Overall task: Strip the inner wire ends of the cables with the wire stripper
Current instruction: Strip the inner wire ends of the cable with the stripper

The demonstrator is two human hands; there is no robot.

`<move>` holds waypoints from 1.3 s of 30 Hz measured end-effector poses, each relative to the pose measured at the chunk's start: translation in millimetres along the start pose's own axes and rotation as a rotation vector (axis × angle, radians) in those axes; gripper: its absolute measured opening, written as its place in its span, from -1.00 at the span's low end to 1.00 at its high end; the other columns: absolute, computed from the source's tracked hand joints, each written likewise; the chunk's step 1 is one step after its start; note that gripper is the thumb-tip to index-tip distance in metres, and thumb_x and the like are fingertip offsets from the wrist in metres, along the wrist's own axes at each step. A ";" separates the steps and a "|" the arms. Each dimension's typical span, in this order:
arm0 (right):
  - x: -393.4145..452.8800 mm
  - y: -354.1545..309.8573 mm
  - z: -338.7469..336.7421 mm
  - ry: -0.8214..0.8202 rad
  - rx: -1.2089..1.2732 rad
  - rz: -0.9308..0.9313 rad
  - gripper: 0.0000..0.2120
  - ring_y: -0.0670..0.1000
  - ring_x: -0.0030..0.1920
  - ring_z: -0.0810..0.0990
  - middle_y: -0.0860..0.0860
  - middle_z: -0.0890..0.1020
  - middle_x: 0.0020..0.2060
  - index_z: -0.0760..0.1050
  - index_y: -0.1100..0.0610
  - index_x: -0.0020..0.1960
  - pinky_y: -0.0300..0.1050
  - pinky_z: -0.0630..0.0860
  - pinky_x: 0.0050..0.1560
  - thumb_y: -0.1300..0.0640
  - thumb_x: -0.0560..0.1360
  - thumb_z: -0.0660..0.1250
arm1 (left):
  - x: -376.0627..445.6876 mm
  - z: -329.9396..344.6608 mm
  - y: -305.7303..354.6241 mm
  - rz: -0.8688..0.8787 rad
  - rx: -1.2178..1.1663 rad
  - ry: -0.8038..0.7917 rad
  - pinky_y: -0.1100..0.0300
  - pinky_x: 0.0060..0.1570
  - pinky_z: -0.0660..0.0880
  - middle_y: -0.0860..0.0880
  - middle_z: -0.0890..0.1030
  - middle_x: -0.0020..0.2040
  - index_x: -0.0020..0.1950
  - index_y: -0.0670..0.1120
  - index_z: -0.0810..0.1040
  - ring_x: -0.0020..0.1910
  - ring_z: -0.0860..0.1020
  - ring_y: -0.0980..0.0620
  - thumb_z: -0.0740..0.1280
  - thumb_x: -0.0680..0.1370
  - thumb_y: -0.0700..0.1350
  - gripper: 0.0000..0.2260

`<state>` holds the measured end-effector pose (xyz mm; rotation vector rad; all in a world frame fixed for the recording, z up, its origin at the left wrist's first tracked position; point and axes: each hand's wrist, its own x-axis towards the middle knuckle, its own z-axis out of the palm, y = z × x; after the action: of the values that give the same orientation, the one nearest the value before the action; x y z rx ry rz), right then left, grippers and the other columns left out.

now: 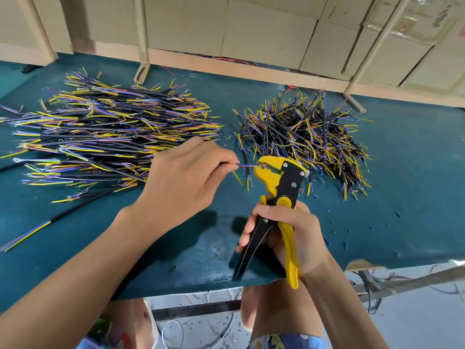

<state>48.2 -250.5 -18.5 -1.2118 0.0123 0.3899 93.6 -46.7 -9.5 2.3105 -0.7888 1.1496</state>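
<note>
- A cable [227,164] is pinched by the left hand [186,180] just behind the bare ends, so one inner wire [247,166] is fed straight past the fingertips into the stripper head.
- The wire stripper [279,197] is grasped at its handles by the right hand [289,235], head kept up at the wire.

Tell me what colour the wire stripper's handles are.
On the wire stripper, one handle is black and one yellow, gripped by the right hand. The head view shows it.

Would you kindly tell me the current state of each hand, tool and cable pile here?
left hand: pinching a cable, wire end fed into the stripper head
right hand: gripping the stripper handles
wire stripper: upright, handles apart
cable: wire end in the stripper
left pile: lying roughly parallel
right pile: jumbled
</note>
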 end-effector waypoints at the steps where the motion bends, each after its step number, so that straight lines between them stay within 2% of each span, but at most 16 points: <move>1: -1.5 0.0 -2.2 -0.028 0.030 0.003 -0.82 0.25 -0.42 0.59 0.27 0.53 -0.37 0.54 0.27 -0.27 0.20 0.60 -0.27 0.18 0.27 0.48 | -0.3 -0.7 -1.7 0.025 0.046 0.013 0.01 -0.35 0.46 0.02 0.68 -0.14 -0.04 -0.12 0.68 -0.28 0.55 -0.11 0.33 0.66 -0.12 -0.83; 5: -4.1 3.2 -5.3 -0.076 0.040 -0.004 -0.77 0.30 -0.35 0.60 0.31 0.55 -0.32 0.54 0.31 -0.17 0.25 0.60 -0.20 0.18 0.32 0.50 | -1.1 -3.1 -3.7 0.085 0.179 0.067 0.00 -0.38 0.47 0.01 0.70 -0.11 -0.04 -0.12 0.70 -0.29 0.58 -0.15 0.34 0.64 -0.16 -0.85; 9: -3.6 3.4 -3.4 -0.063 0.016 0.000 -0.75 0.30 -0.34 0.61 0.32 0.55 -0.31 0.54 0.32 -0.16 0.26 0.60 -0.18 0.17 0.32 0.51 | -0.3 -1.8 0.4 0.111 0.204 0.109 0.02 -0.41 0.47 0.01 0.70 -0.09 -0.02 -0.09 0.72 -0.31 0.57 -0.14 0.37 0.62 -0.18 -0.88; 14: -4.4 2.9 -3.5 -0.049 -0.012 0.000 -0.73 0.31 -0.34 0.61 0.32 0.56 -0.30 0.54 0.32 -0.16 0.28 0.60 -0.16 0.16 0.30 0.52 | -2.0 0.3 5.0 0.119 0.186 0.135 0.04 -0.41 0.46 0.03 0.70 -0.09 -0.01 -0.08 0.73 -0.33 0.54 -0.13 0.38 0.61 -0.18 -0.88; 20: -1.9 1.9 -2.5 -0.063 -0.088 -0.020 -0.81 0.31 -0.35 0.64 0.31 0.58 -0.32 0.57 0.27 -0.21 0.28 0.59 -0.17 0.16 0.30 0.49 | -3.4 4.0 8.3 0.098 0.126 0.121 0.09 -0.39 0.45 0.05 0.70 -0.08 -0.01 -0.08 0.73 -0.31 0.53 -0.10 0.37 0.62 -0.18 -0.87; 24: 0.2 0.6 -1.6 -0.070 -0.113 -0.019 -0.81 0.30 -0.37 0.63 0.30 0.57 -0.35 0.57 0.27 -0.23 0.26 0.60 -0.21 0.16 0.30 0.48 | -3.4 3.8 6.7 0.092 0.111 0.121 0.05 -0.40 0.46 0.03 0.70 -0.08 -0.01 -0.09 0.73 -0.31 0.54 -0.11 0.37 0.62 -0.19 -0.87; 30: 0.0 1.2 -0.6 -0.054 -0.088 -0.012 -0.76 0.28 -0.44 0.60 0.30 0.54 -0.40 0.52 0.33 -0.24 0.19 0.60 -0.31 0.18 0.26 0.48 | -5.0 6.1 8.0 0.095 0.090 0.099 0.01 -0.42 0.47 0.01 0.71 -0.08 -0.01 -0.11 0.73 -0.32 0.54 -0.14 0.36 0.63 -0.21 -0.86; 39: -1.8 2.1 -1.3 -0.017 -0.050 -0.012 -0.74 0.29 -0.42 0.61 0.31 0.55 -0.38 0.53 0.33 -0.23 0.22 0.61 -0.28 0.17 0.23 0.50 | -4.2 4.8 6.9 0.113 0.136 0.117 0.03 -0.44 0.44 0.03 0.71 -0.10 -0.03 -0.10 0.73 -0.34 0.51 -0.12 0.40 0.60 -0.20 -0.89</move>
<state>46.1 -251.6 -20.5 -1.2576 -0.0195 0.3918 89.8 -53.5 -14.7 2.3069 -0.8292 1.4145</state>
